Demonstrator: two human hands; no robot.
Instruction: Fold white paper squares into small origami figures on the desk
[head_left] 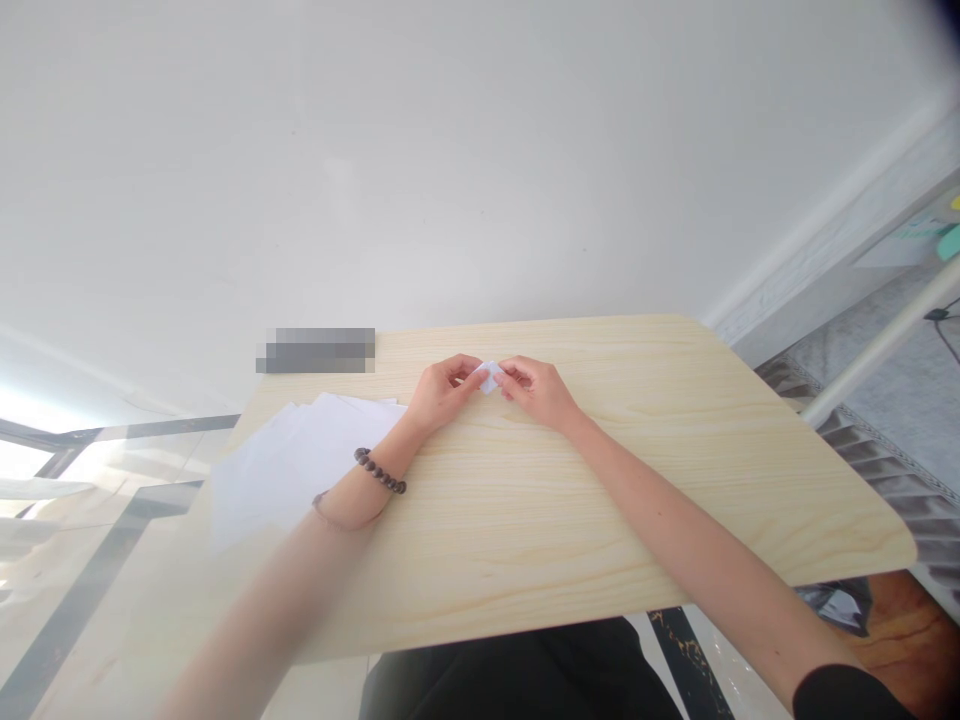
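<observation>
In the middle of the frame, the left hand (446,392) and the right hand (541,392) both pinch a small white piece of paper (490,377) over the wood-grain table (712,420), and it might rip or bend crooked if one hand tugs too hard or slips.

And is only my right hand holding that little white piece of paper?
No, the left hand and the right hand both pinch the little white piece of paper between their fingers.
</observation>
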